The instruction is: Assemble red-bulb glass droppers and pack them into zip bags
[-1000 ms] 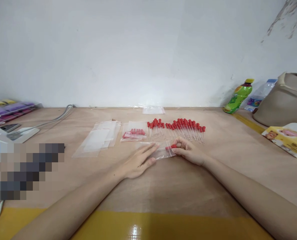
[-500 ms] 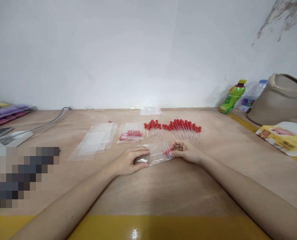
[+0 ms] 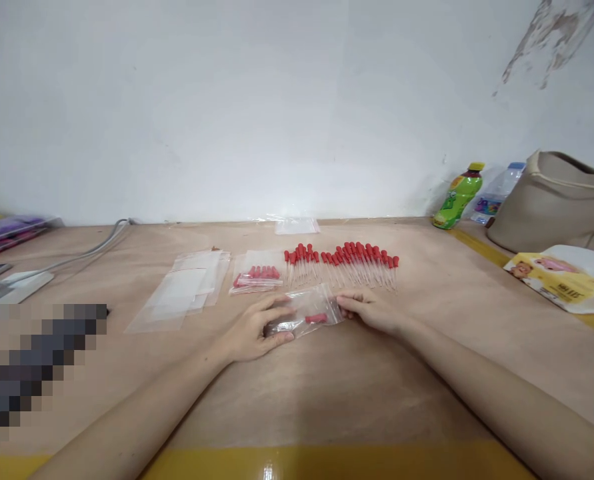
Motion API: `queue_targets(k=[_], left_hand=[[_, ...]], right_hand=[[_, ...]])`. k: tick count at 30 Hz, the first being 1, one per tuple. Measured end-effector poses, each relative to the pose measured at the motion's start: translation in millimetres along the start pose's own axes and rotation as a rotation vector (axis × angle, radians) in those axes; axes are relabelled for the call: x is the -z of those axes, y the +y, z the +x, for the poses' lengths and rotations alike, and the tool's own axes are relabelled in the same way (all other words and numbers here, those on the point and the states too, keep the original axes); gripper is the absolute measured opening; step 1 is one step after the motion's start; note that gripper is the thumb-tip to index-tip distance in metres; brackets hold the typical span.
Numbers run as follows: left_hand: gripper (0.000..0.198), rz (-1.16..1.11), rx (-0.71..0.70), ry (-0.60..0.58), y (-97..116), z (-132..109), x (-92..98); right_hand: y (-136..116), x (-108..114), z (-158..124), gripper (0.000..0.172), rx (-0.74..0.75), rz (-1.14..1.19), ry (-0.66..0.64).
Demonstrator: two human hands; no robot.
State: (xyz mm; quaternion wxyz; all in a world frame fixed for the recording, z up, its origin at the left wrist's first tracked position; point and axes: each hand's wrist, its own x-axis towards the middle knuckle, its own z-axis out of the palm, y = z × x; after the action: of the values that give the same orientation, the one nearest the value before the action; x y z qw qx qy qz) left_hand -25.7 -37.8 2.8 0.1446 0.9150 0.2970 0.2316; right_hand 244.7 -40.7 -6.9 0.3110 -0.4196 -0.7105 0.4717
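Note:
A clear zip bag (image 3: 304,303) lies between my two hands, with a dropper inside it; the dropper's red bulb (image 3: 316,319) shows near the bag's right end. My left hand (image 3: 261,327) holds the bag's left end, thumb at the lower edge and fingers over the upper one. At the right end, my right hand (image 3: 364,308) pinches the bag's edge between thumb and fingers. Just beyond are loose red-bulbed droppers in a smaller group (image 3: 301,257) and a larger group (image 3: 361,260). Filled bags (image 3: 257,277) with red bulbs lie left of them.
Flat clear bags (image 3: 181,287) overlap at the left, and another bag (image 3: 297,227) lies by the wall. On the right stand a green bottle (image 3: 459,197), a clear bottle (image 3: 497,193) and a beige handbag (image 3: 541,200), with a yellow-white pack (image 3: 551,283) in front. A cable (image 3: 91,250) runs at left.
The red bulb has passed from my right fingers into the bag. My right hand has shifted to a pinch on the bag's edge, while my left hand stays on the left end.

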Motion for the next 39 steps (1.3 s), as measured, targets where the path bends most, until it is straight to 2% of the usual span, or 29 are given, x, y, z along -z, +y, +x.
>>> queue_targets(k=[3,6,9,13,15,18,20,23,26,31,35,39], left_hand=[[0.028,0.000,0.038,0.060,1.0,-1.4,0.1],[0.022,-0.006,0.078,0.036,1.9,-1.9,2.3],[0.020,-0.033,0.066,0.003,2.1,-1.6,5.3],[0.021,-0.083,0.055,-0.052,-2.6,-1.3,7.2],[0.025,-0.106,0.066,-0.090,-6.0,-1.1,7.5],[0.027,-0.131,0.066,-0.138,-8.9,-0.4,7.9],[0.028,-0.133,0.052,-0.142,-9.0,0.1,8.1],[0.029,-0.125,0.047,-0.135,-8.1,0.5,8.1],[0.030,-0.119,0.053,-0.141,-7.9,0.5,8.2],[0.030,-0.121,0.038,-0.126,-8.7,0.3,7.5],[0.029,-0.133,0.037,-0.111,-9.1,-0.4,6.2],[0.029,-0.143,0.042,-0.101,-8.9,-1.0,5.5]], right_hand=[[-1.2,-1.3,-1.5,0.037,-0.093,0.087,0.071],[-1.4,-8.4,-0.8,0.033,-0.073,0.136,0.098],[2.1,-12.4,0.9,0.035,-0.139,0.090,0.159],[6.4,-1.9,4.0,0.047,-0.231,-0.013,0.208],[5.5,8.3,8.5,0.038,-0.231,-0.082,0.253],[0.0,21.5,22.9,0.018,-0.171,-0.311,0.394],[-5.3,25.2,37.5,0.011,-0.135,-0.508,0.452],[-12.3,22.4,63.3,0.012,-0.234,-0.735,0.487],[-14.9,14.7,87.1,0.017,-0.354,-0.785,0.523],[-16.6,5.9,109.4,0.024,-0.449,-0.759,0.533],[-24.5,13.5,104.2,0.016,-0.384,-0.698,0.508],[-23.3,29.4,75.2,0.017,-0.233,-0.579,0.502]])
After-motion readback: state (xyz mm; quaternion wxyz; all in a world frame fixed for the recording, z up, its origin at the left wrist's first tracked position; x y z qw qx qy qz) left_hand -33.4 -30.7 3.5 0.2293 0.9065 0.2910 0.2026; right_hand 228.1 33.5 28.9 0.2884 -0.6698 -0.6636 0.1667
